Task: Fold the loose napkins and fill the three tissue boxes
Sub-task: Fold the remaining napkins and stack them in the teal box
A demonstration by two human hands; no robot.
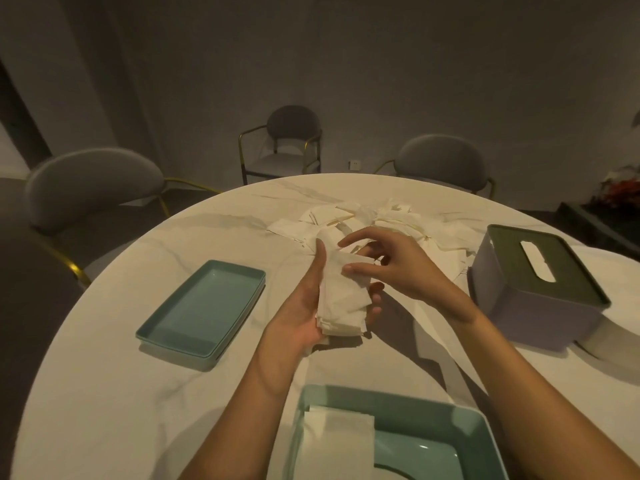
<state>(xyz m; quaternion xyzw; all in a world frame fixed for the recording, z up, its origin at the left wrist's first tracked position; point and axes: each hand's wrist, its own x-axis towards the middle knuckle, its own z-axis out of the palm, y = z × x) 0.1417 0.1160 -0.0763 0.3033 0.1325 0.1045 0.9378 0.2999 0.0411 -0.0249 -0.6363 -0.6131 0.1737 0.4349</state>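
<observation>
1. Nearest to you, at the near edge of the round table [104, 393], sits an open teal box [460, 431]. A folded white napkin [337, 441] lies inside it against its left wall; part of the box floor to the right of the napkin is bare.
2. Your left hand [304, 306] is palm-up above the middle of the table, fingers curled under and around a stack of folded napkins [343, 303]. The thumb runs along the stack's left edge.
3. Your right hand [391, 268] is over the far end of that stack, fingers spread and loosely bent. The thumb and one fingertip touch the top napkin; whether they pinch it cannot be told.
4. Toward the far edge, just behind both hands, a pile of loose napkins [363, 216] lies in disorder.
5. At the right edge stands a lilac tissue box [526, 306] with a dark green lid [540, 261] on it. White shows in the lid's slot.
6. Toward the left edge lies a teal lid [204, 306], upturned, well apart from the open box.
7. Three grey chairs [93, 181] stand beyond the table: two at its edge, one back by the wall.
</observation>
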